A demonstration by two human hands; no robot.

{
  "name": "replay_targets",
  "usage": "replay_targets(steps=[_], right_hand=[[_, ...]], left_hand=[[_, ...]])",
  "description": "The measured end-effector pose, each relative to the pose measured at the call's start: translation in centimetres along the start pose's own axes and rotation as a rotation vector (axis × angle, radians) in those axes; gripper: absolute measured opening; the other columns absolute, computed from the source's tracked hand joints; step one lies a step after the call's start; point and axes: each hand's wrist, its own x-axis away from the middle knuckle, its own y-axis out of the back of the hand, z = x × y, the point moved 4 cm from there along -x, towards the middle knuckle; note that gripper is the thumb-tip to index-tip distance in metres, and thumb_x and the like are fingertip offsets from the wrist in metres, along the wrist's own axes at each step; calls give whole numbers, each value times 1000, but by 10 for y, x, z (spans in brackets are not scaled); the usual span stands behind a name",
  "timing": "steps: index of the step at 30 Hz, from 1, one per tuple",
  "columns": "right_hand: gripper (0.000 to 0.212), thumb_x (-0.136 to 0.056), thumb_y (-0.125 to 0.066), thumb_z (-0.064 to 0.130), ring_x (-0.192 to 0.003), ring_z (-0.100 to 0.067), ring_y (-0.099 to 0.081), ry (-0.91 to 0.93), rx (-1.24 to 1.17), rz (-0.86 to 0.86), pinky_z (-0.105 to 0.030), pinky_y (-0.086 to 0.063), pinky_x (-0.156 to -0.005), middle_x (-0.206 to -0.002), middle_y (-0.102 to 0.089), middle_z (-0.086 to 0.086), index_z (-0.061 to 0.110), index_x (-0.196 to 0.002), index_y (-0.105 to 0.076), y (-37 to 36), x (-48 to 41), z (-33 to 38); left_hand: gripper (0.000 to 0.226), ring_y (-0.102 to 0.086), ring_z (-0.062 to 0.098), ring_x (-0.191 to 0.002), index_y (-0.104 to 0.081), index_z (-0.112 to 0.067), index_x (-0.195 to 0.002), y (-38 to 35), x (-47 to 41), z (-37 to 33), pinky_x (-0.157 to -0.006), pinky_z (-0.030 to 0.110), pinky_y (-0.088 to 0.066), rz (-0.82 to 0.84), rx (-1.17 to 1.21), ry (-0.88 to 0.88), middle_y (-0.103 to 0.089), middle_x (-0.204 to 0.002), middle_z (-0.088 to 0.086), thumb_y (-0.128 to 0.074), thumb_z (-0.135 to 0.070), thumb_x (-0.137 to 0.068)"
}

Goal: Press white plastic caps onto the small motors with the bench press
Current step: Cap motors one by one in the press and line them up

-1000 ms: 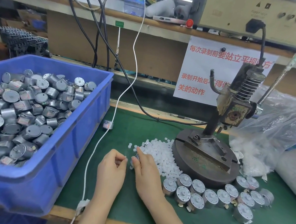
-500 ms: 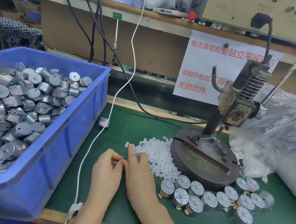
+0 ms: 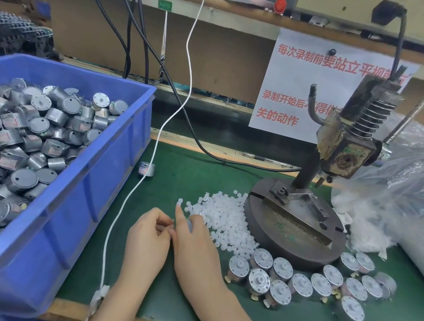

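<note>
At lower centre, your left hand (image 3: 148, 240) and right hand (image 3: 197, 247) touched fingertips beside the heap of small white plastic caps (image 3: 225, 220); whether either gripped anything, I cannot tell.

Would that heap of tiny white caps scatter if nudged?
Probably. The white caps lie loose in a low heap, with strays apart at its left edge, so a nudge would likely spread them. They look tiny, so they are likely very light. Their round shape suggests some could roll on the green mat.
</note>
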Motion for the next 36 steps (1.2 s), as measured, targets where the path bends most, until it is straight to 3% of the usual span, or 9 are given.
replay_targets(steps=[4,8,11,14,19,25,29,33,36], right_hand=[[47,-101,-27,35,-108,-21,-46,-17,-140,-70,-30,-37,-81,-128,-35,-2,26,-147,-19,10,3,-4],[40,-97,-41,28,-102,-13,-52,47,-318,-285,-27,-44,-82,-126,-40,-1,19,-136,-42,25,11,1],[34,-89,-52,16,-93,-6,-50,57,-388,-429,-23,-45,-76,-119,-42,0,12,-123,-50,29,16,2],[43,-87,-54,13,-98,-7,-45,36,-394,-431,-21,-43,-76,-118,-36,6,11,-130,-47,29,16,0],[53,-93,-47,17,-127,-7,-38,12,-355,-259,-19,-32,-99,-141,-38,5,18,-143,-30,24,14,-1],[56,-98,-36,18,-134,-10,-31,-12,-246,-201,-19,-23,-104,-149,-31,5,16,-149,-14,25,12,4],[51,-97,-35,16,-132,-12,-33,-21,-201,-217,-23,-26,-106,-146,-36,1,16,-147,-23,25,13,5],[48,-98,-40,21,-114,-14,-49,-65,-230,-221,-28,-38,-91,-137,-39,2,18,-144,-29,29,17,-5],[40,-92,-54,23,-88,0,-51,-171,-401,-334,-13,-37,-82,-117,-52,6,18,-131,-47,53,17,-20]], left_hand=[[21,-56,1,-70,-56,-19,-76,-1,4,-2,-59,5,-39,-29,38,-33,-61,-78,-5,-56,1,-83],[19,-57,-6,-73,-55,-26,-79,-2,7,-10,-60,2,-38,0,151,-67,-63,-74,-7,-51,-13,-92],[22,-56,1,-65,-60,-19,-77,-5,9,-12,-59,8,-40,75,239,-47,-65,-69,-5,-46,-17,-94],[20,-56,4,-67,-63,-21,-80,-9,12,-14,-62,13,-42,180,257,-47,-66,-74,-6,-48,-20,-94],[11,-62,-4,-79,-62,-23,-88,-9,11,-14,-70,7,-44,207,289,-44,-70,-83,-6,-57,-13,-89],[26,-59,5,-82,-59,-23,-103,-6,9,-12,-71,8,-43,150,240,-88,-64,-93,-6,-61,-5,-85],[32,-60,7,-78,-58,-24,-105,-5,11,-14,-69,11,-45,157,262,-102,-64,-88,-4,-61,-2,-83],[23,-62,9,-84,-59,-22,-102,-2,14,-15,-74,17,-46,151,348,-97,-67,-90,0,-57,-4,-87],[18,-61,18,-89,-62,-22,-96,1,13,-13,-78,27,-45,139,386,-49,-67,-93,5,-55,-7,-89]])
